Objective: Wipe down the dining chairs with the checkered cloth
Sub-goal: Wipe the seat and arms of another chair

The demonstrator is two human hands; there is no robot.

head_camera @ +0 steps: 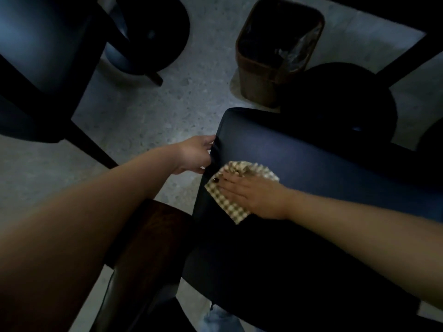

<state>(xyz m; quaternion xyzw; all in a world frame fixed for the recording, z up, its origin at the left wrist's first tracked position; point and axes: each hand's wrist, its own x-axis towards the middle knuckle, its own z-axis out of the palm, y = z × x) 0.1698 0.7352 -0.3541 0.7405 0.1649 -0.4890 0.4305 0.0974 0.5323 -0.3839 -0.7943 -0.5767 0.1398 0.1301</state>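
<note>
Dark blue, smooth and padded, the chair seat (299, 149) has the checkered cloth (230, 202) lying on its left part. Our right hand (254, 195) presses the cloth with flat fingers; our left hand (194, 154) grips the seat's left edge. The soft folded cloth could slide off that rounded edge if we push too far, we think.

Dining area, dark padded chairs (299, 149) (several), speckled stone floor (148, 111), lined waste bin (278, 51)
</note>
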